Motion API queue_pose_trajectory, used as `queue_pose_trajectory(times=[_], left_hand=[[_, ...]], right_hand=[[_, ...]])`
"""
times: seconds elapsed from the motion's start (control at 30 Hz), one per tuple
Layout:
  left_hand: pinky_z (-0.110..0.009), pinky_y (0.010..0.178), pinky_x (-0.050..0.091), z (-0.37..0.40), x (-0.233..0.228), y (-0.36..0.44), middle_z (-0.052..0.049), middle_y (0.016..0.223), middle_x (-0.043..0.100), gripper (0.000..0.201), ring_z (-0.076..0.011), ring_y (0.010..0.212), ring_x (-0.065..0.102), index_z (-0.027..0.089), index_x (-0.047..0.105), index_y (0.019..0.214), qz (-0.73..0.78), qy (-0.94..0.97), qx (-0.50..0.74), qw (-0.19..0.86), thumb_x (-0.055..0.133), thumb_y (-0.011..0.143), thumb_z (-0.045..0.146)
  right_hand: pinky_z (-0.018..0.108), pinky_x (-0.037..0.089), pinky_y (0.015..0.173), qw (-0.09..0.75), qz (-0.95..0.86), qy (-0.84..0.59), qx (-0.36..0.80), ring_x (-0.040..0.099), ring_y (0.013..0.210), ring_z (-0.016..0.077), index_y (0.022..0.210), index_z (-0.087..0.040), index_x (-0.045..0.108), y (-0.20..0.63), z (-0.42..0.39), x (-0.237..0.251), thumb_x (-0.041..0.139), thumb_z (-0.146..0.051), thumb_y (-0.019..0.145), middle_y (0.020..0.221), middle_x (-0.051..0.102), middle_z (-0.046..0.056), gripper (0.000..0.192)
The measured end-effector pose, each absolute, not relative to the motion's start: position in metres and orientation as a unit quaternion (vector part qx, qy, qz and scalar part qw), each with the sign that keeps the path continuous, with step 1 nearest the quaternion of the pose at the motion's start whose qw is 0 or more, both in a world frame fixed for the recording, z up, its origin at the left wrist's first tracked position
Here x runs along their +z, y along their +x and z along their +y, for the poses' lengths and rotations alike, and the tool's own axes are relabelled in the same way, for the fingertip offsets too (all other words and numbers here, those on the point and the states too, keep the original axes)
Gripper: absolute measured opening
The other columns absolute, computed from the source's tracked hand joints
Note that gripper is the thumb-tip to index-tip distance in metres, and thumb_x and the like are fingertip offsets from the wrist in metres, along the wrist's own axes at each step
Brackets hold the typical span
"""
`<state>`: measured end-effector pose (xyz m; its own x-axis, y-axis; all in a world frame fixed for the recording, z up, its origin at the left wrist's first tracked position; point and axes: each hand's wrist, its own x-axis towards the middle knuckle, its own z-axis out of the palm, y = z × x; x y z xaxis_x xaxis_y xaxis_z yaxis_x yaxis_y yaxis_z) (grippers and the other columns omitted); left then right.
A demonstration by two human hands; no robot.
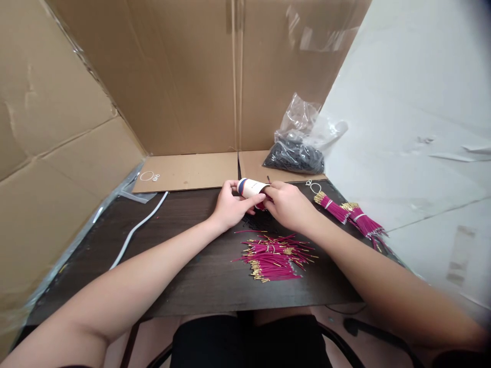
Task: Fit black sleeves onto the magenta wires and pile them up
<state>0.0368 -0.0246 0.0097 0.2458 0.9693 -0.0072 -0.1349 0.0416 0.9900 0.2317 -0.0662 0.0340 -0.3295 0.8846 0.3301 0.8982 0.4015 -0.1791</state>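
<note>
My left hand (229, 208) is wrapped round a white paper cup (251, 188) with a blue and red pattern, tipped on its side. My right hand (286, 205) is at the cup's mouth, its fingers closed and partly hidden. A little magenta wire shows just below the fingers, but what they hold is hidden. Under both hands lies a scatter of small black pieces (256, 222). Closer to me is a loose pile of short magenta wires (274, 258) with gold-coloured ends, some of them tied together with a pale band.
Two tied magenta wire bundles (362, 219) lie at the right, beside a pale rubber band (315, 187). Behind them, a clear bag of black pieces (295, 154) rests against the cardboard wall (184, 76). A white cable (140, 225) crosses the dark table (184, 286) at left.
</note>
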Motion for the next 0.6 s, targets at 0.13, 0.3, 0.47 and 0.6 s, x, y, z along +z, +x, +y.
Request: queue_pose_trajectory(times=[0.13, 0.3, 0.47, 0.6], left_hand=[[-0.032, 0.055, 0.065, -0.021, 0.013, 0.035, -0.006, 0.099, 0.073, 0.076, -0.0143, 0.060, 0.071, 0.015, 0.050, 0.120, 0.410, 0.474, 0.463, 0.627, 0.106, 0.071, 0.030], [-0.027, 0.057, 0.063, -0.008, 0.015, 0.026, -0.009, 0.086, 0.075, 0.049, -0.0139, 0.062, 0.069, 0.010, 0.066, 0.109, 0.383, 0.415, 0.453, 0.690, 0.094, 0.085, 0.041], [-0.027, 0.056, 0.063, -0.004, 0.012, 0.021, -0.011, 0.088, 0.077, 0.049, -0.0160, 0.061, 0.070, 0.011, 0.074, 0.113, 0.369, 0.388, 0.457, 0.710, 0.086, 0.088, 0.052], [-0.028, 0.056, 0.062, -0.005, 0.013, 0.022, -0.012, 0.091, 0.077, 0.055, -0.0173, 0.062, 0.071, 0.012, 0.073, 0.117, 0.366, 0.385, 0.452, 0.717, 0.084, 0.089, 0.058]], right_hand=[[0.037, 0.047, 0.077, 0.246, -0.815, -0.524, -0.027, 0.063, 0.086, 0.0233, 0.112, -0.013, 0.077, 0.229, -0.068, 0.033, 0.052, -0.025, 0.112, 0.104, 0.071, 0.015, 0.027], [0.040, 0.055, 0.091, 0.428, -0.780, -0.457, -0.017, 0.071, 0.100, 0.0246, 0.125, -0.017, 0.075, 0.234, -0.072, 0.043, 0.055, -0.032, 0.114, 0.119, 0.077, 0.014, 0.027], [0.040, 0.053, 0.086, 0.445, -0.728, -0.521, -0.021, 0.068, 0.084, 0.0226, 0.112, -0.017, 0.072, 0.254, -0.052, 0.031, 0.056, -0.030, 0.108, 0.102, 0.075, 0.011, 0.021], [0.039, 0.047, 0.082, 0.307, -0.709, -0.635, -0.022, 0.066, 0.088, 0.0260, 0.093, -0.020, 0.067, 0.268, -0.032, 0.009, 0.065, -0.040, 0.103, 0.093, 0.073, 0.010, 0.023]])
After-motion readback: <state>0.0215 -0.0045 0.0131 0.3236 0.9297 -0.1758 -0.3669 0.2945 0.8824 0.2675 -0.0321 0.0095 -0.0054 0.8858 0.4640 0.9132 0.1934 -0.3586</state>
